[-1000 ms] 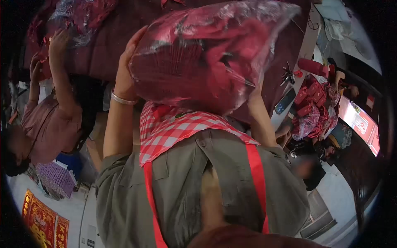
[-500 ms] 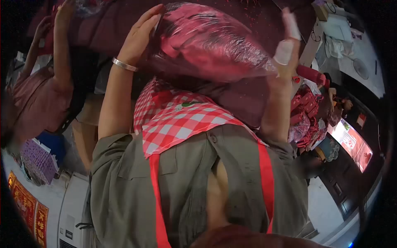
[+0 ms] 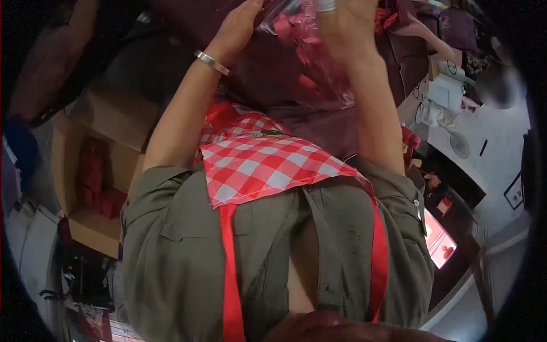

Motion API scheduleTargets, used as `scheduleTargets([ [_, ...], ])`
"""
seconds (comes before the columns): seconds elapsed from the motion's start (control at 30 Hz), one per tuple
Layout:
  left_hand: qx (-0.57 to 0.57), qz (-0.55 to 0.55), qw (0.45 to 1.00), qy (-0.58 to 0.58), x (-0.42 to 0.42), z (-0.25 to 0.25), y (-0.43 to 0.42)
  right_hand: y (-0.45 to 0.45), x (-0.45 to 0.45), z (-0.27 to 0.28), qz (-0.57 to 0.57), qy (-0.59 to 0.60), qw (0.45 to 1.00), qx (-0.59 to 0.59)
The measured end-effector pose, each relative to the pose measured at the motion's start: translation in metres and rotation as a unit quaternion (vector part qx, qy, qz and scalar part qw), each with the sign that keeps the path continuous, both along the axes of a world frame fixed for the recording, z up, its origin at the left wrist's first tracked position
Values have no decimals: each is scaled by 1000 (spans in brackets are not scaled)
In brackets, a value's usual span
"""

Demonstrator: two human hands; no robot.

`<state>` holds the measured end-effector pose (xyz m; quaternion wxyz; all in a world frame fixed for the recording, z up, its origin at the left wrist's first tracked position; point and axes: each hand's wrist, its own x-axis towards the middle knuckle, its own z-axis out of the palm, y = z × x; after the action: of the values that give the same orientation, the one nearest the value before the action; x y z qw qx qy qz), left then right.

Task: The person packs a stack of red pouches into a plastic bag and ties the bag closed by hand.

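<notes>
A clear plastic bag point(image 3: 307, 54) with red and pink pieces inside lies over the dark maroon cloth surface point(image 3: 256, 80), partly cut off by the top of the view. My left hand point(image 3: 239, 25), with a silver bangle on its wrist, is at the bag's left edge. Its fingers are stretched out, with the tips near the plastic. On the right side of the bag, my right hand point(image 3: 350, 28) is closed on the film, slightly blurred. White tape point(image 3: 326, 5) wraps one of its fingers. The right fingertips run out of view.
An open cardboard box point(image 3: 108, 171) with red items inside stands to my left. At the far left a person's arm point(image 3: 51, 68) shows dimly. A white surface point(image 3: 473, 131) with several small items lies to the right. I wear a red checked apron point(image 3: 273, 159).
The bag has moved up and right, partly out of view. My right hand has gone from flat and spread at its edge to over it. The view has turned, showing the cardboard box.
</notes>
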<state>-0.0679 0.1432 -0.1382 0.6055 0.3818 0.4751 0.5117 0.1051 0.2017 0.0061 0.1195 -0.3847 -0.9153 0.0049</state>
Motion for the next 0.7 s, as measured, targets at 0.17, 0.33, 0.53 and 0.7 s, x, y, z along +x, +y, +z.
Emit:
scheduleTargets([
  [0.17,8,14,1000,-13,10,-3,-2,-15,-24,-47,57,-71,996,-1],
  [0.33,22,28,999,-19,13,-5,-3,16,-33,-10,45,-60,997,-14],
  [0.53,33,34,999,-19,12,-7,4,13,-52,-52,79,-121,989,5],
  [0.7,38,27,999,-14,18,-7,6,34,-46,2,31,-61,998,4],
])
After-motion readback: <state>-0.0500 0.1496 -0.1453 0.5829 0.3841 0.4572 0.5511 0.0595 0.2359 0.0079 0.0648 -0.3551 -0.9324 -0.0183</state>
